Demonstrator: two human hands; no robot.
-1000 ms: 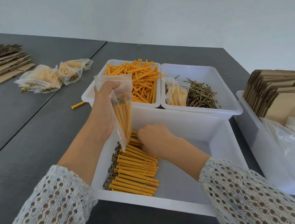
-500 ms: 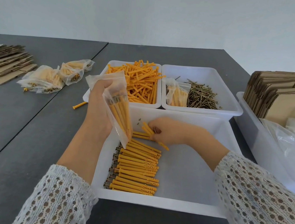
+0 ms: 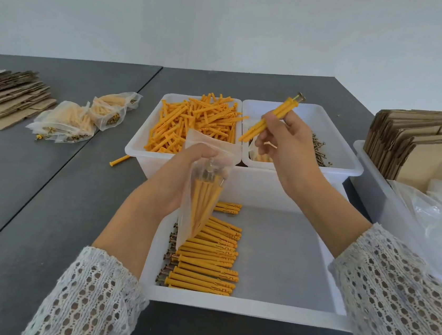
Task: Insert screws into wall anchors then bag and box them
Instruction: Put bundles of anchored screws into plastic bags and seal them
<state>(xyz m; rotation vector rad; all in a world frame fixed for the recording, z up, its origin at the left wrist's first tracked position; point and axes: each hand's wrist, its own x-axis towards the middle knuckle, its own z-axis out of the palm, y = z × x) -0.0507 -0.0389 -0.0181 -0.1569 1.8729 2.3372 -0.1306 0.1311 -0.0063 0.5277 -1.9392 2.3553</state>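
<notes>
Over white tray (image 3: 240, 306), right hand (image 3: 285, 144) now raised, gripping anchors (image 3: 272, 118)

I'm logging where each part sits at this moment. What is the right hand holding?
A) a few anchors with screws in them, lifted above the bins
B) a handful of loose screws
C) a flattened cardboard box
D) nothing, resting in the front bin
A: the right hand pinches a small bunch of orange anchors, screw heads showing at the top end, raised above the bins, while the left hand holds the clear bag.
</notes>
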